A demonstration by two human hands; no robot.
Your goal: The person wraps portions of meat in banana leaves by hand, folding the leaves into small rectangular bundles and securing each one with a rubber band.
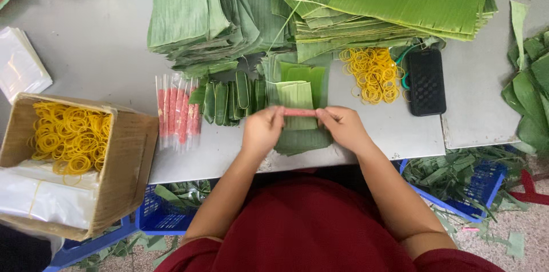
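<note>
My left hand (262,129) and my right hand (343,126) pinch the two ends of a thin pink stick (299,112) wrapped in clear plastic. They hold it level just above a small stack of cut green leaf pieces (297,97) on the grey table (97,49). A row of similar pink sticks (177,110) lies to the left of my hands. Beside them sit several small folded leaf bundles (231,100).
Big piles of cut banana leaves (320,3) fill the back of the table. Loose yellow rubber bands (372,74) and a black phone (426,82) lie at right. A cardboard box (123,175) of rubber bands stands at left. Blue crates (480,186) with leaf scraps sit below.
</note>
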